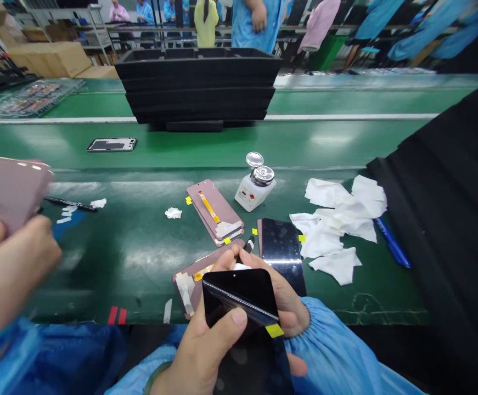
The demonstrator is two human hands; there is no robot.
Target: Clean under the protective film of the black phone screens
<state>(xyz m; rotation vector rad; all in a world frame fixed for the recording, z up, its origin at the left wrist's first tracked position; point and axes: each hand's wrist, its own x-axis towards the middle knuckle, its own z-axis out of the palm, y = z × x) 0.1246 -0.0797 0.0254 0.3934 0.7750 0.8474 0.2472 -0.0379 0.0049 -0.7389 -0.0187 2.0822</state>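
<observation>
A black phone screen (pixel 247 291) with a yellow tab (pixel 274 330) on its right edge is held low in front of me. My left hand (pixel 206 340) is closed around its left side, the thumb pressed on the glass. Fingers of my right hand (pixel 284 299) wrap its top and right edge. A scrap of white cloth (pixel 242 266) shows behind the top edge. Beyond my fingers lie pink-backed phone screens (pixel 212 211) with orange flex cables, and another dark screen (pixel 282 249) lies to the right. A small black-ended object near my fingertips is mostly hidden.
White wipes (pixel 333 219) and a blue pen (pixel 392 242) lie at right, beside a black sheet (pixel 461 192). A white pump bottle (pixel 255 189) stands with its lid raised. Black trays (pixel 197 82) are stacked behind. At left, a co-worker's hand (pixel 12 269) holds pink panels (pixel 14 189).
</observation>
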